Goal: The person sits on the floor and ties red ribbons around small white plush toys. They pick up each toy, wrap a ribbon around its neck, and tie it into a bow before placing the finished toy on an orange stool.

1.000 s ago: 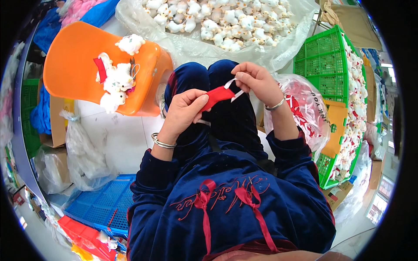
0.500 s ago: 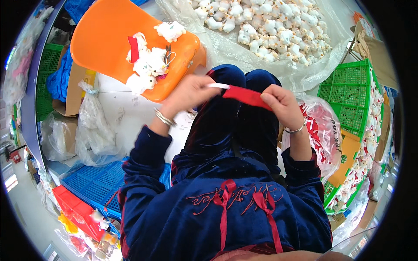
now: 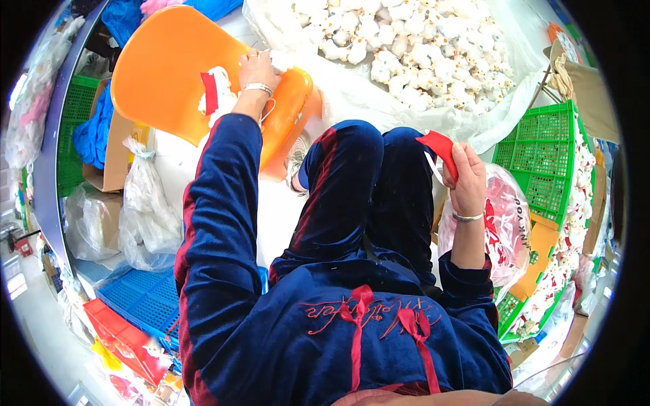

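Red cloth in right hand

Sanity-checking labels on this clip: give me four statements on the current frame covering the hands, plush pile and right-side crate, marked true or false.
1. The right hand holds a red cloth piece. True.
2. Both hands grip that cloth. False: the left hand is over at the orange chair.
3. A pile of white plush toys lies on plastic sheeting. True.
4. The right-side crate is blue. False: that mesh crate is green.
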Demonstrator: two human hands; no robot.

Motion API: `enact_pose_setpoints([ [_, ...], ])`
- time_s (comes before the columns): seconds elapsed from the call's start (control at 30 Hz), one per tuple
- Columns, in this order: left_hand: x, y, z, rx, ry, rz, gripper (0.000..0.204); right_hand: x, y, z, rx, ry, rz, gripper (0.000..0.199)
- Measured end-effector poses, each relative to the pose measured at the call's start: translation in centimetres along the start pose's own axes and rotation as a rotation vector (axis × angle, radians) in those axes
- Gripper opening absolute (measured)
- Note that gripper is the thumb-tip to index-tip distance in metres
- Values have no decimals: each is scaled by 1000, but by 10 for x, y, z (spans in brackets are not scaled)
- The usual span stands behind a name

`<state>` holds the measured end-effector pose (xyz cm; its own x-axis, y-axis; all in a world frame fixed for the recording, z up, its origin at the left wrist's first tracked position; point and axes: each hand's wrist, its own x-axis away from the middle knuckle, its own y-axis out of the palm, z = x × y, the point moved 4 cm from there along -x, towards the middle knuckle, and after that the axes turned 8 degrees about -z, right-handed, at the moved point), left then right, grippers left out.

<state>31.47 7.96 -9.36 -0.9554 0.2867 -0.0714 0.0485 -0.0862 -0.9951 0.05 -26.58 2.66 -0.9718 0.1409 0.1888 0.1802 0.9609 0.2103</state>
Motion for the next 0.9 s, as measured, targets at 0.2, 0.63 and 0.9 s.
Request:
enact_pose_setpoints([
  [0.2,72,-77,59,1454,30,8,48,9,9,-1,355,16,-223,17],
  [0.63,232,-123,177,1668,327,-173,61,19,86,-2,-22,90,-240,41],
  [0.9,247,-132,181,1311,674,-321,43,34,54,16,-27,192,-362,51],
])
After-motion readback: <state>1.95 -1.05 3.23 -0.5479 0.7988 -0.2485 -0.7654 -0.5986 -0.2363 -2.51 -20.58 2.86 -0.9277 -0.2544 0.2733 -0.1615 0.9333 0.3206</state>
